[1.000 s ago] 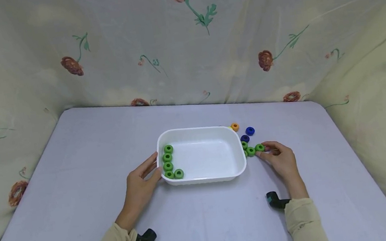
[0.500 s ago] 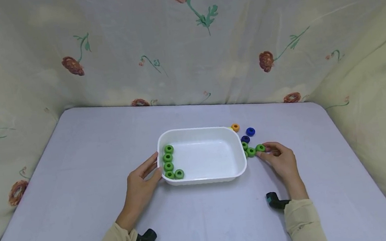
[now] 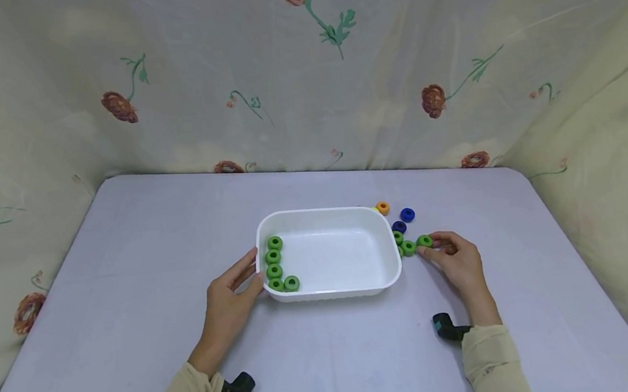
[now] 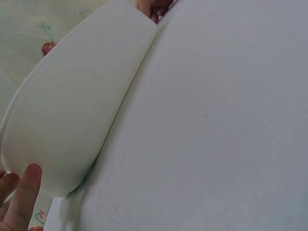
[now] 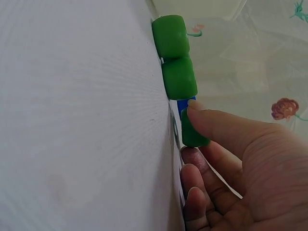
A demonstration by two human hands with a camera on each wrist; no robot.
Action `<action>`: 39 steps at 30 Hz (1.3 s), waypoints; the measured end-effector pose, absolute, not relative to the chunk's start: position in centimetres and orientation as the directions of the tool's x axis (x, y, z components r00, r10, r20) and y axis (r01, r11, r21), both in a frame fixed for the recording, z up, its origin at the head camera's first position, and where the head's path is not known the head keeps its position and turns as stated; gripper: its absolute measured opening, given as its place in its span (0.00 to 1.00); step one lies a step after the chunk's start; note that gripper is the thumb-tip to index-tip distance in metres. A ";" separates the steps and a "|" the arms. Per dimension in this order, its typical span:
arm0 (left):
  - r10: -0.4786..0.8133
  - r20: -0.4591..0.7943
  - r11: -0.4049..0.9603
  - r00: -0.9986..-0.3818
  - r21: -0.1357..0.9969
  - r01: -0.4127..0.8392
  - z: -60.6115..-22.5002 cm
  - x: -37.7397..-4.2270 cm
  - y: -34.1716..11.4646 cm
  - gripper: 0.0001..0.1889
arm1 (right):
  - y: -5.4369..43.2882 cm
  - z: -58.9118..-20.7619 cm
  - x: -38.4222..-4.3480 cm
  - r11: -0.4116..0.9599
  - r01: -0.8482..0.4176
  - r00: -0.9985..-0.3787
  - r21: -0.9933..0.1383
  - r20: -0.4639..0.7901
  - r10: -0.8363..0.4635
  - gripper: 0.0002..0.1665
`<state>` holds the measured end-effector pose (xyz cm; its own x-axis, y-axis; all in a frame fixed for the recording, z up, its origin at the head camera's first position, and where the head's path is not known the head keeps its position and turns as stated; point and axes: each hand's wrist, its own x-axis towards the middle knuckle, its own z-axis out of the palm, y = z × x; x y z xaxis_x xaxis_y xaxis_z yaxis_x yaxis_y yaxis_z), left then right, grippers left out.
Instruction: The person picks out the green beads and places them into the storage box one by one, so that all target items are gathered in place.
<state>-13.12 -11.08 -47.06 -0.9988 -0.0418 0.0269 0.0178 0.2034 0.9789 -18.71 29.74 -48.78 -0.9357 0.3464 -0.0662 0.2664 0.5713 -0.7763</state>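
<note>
A white rectangular tray (image 3: 333, 252) stands mid-table, with several green beads (image 3: 273, 256) lined along its left wall and one (image 3: 291, 283) beside the near-left corner. My left hand (image 3: 233, 304) rests against the tray's left end, thumb and fingers extended to its wall; in the left wrist view a fingertip (image 4: 32, 173) touches the outer side. At the right, my right hand (image 3: 459, 263) pinches a green bead (image 3: 424, 241) between thumb and fingers. In the right wrist view the thumb partly covers this bead (image 5: 192, 132), close to two other green beads (image 5: 179, 77).
Right of the tray lie more green beads (image 3: 408, 248), two blue beads (image 3: 407, 214) and an orange one (image 3: 383, 208). A yellow bead is mostly hidden behind the tray's far-right corner. Flowered cloth (image 3: 274, 63) hangs behind the table (image 3: 334, 357).
Almost nothing moves. The green bead at my right fingertips shifts very slightly rightward; the left hand and tray hold still.
</note>
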 end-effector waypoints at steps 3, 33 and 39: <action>-0.043 0.026 0.214 -0.999 0.977 0.016 -47.1 -13.1 -11.0 0.26 | 29.8 -48.8 -18.7 0.565 0.272 -0.934 -0.779 -0.071 0.351 0.26; -0.044 0.043 0.213 -0.998 0.976 0.033 -47.1 -13.1 -11.0 0.26 | 29.8 -48.9 -18.9 0.559 0.298 -0.926 -0.774 -0.093 0.366 0.27; -0.050 0.032 0.217 -0.998 0.976 0.020 -47.1 -13.1 -11.0 0.26 | 29.7 -48.9 -18.8 0.553 0.308 -0.924 -0.774 -0.104 0.368 0.27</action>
